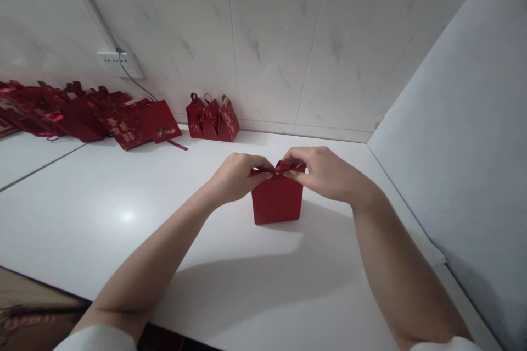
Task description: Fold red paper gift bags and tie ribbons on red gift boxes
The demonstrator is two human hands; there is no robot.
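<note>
A red gift box (277, 200) with a ribbon loop on top stands upright on the white table (197, 296). My left hand (235, 177) pinches the left part of its top edge between thumb and fingers. On the right part of the same edge, my right hand (325, 174) has a similar pinch. Between the two thumbs a small gold-coloured spot shows on the upper front. The ribbon loop (283, 165) rises between my fingertips, partly covered by them. The far side of the box is out of sight.
Three folded red boxes (212, 119) with loops stand by the tiled wall (272, 54). Farther left lies a heap of red boxes and flat pieces (82, 112), beneath a power socket (120, 64) with a cable. A pale panel (461, 137) borders the table's right side.
</note>
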